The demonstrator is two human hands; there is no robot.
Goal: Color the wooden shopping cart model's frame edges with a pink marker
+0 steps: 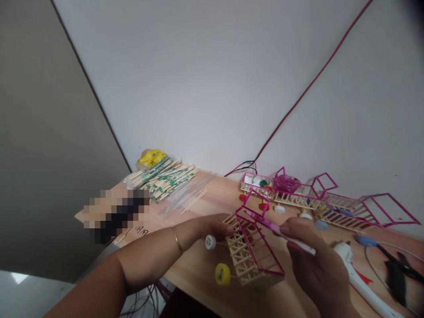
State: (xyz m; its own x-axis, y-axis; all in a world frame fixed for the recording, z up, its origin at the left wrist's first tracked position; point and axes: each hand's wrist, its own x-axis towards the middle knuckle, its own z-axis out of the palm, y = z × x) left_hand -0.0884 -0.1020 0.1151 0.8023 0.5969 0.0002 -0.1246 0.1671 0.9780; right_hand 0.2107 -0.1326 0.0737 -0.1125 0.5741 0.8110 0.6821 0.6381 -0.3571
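Observation:
My left hand (220, 227), with a gold bangle at the wrist, grips the far left side of a small model cart (243, 254) built from wooden sticks. The cart is tilted; its upper frame is pink, and it has a white bottle-cap wheel (210, 242) and a yellow one (223, 274). Between the fingers of my right hand (311, 251) is a slim pink-and-white pen (273, 226). Its pink end lies at the cart's pink frame; whether it touches is hard to tell. Part of my left fingers is hidden behind the cart.
More pink-framed stick carts (294, 198) stand along the wall, with a pink bowl (287, 183) among them. A white glue gun (361, 280) and dark pliers-like tools (395, 274) lie at right. Packs of wooden sticks (168, 179) and a yellow bag (151, 157) sit back left.

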